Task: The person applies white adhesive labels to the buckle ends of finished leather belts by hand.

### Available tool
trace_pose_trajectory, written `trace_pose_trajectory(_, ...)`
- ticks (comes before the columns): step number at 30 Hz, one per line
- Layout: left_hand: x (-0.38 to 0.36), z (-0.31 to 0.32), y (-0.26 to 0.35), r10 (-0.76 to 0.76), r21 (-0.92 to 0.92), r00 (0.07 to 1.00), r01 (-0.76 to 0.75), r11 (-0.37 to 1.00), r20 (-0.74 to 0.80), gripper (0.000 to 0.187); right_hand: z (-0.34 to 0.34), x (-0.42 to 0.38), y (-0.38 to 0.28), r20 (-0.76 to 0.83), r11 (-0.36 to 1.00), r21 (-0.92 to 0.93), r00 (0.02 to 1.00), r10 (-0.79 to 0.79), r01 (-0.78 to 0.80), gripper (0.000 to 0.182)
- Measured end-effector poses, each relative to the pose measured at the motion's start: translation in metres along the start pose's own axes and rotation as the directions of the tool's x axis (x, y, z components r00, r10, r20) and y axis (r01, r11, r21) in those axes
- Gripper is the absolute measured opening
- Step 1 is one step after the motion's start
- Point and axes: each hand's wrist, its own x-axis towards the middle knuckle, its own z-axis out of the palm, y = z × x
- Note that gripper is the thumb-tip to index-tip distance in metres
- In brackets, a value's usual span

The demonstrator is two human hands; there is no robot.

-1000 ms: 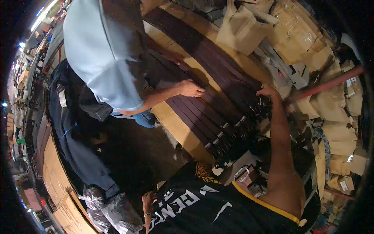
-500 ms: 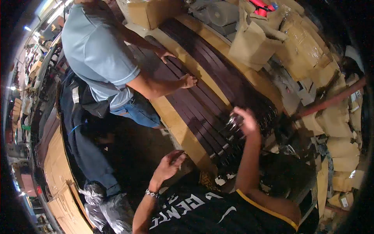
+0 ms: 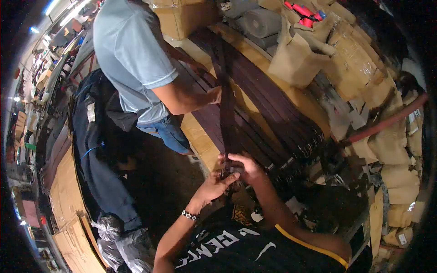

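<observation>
A long dark brown belt (image 3: 226,123) runs from the far end of the table toward me, lying across the other belts. My left hand (image 3: 211,187) and my right hand (image 3: 247,166) come together at its near end, fingers closed around it. Something small and dark, perhaps the buckle, sits between them, mostly covered by the fingers. Beyond my hands, more brown belts (image 3: 277,104) lie side by side in rows, with metal buckles (image 3: 309,144) at their near ends.
A co-worker in a light blue shirt (image 3: 136,50) stands at the left, one hand (image 3: 214,95) over the belts. Cardboard boxes (image 3: 182,20) stand at the back. An open carton (image 3: 298,59) and a red bar (image 3: 387,119) are on the right. Plastic bags (image 3: 132,248) lie lower left.
My right hand has come left from the buckles to meet my left hand, bringing a belt end with it. That belt now stretches across the rows. My left hand has moved slightly right.
</observation>
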Motion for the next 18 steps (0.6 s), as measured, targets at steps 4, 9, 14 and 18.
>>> trace_pose_trajectory(4, -0.046, -0.013, 0.014, 0.027, 0.294, 0.998, -0.044, 0.955, 0.064, 0.033, -0.007, 0.046, -0.021, 0.138, 0.918, 0.396, 0.990, -0.041, -0.017, 0.029)
trace_pose_trajectory(9, -0.123, -0.019, -0.023, 0.180, 0.443, 0.982, -0.133, 0.887, -0.065, 0.027, -0.038, 0.130, -0.086, 0.059, 0.908, 0.381, 0.976, -0.210, 0.172, 0.025)
trace_pose_trajectory(14, -0.205, -0.012, -0.066, -0.033, 0.425, 0.957, 0.158, 0.891, -0.287, 0.027, -0.056, 0.166, -0.159, 0.147, 0.896, 0.239, 0.898, -0.414, 0.374, 0.027)
trace_pose_trajectory(18, -0.257, 0.023, -0.149, -0.010, 0.403, 0.873, 0.236, 0.884, -0.488, 0.028, -0.052, 0.159, -0.202, 0.049, 0.672, -0.079, 0.676, -0.735, 0.736, 0.050)
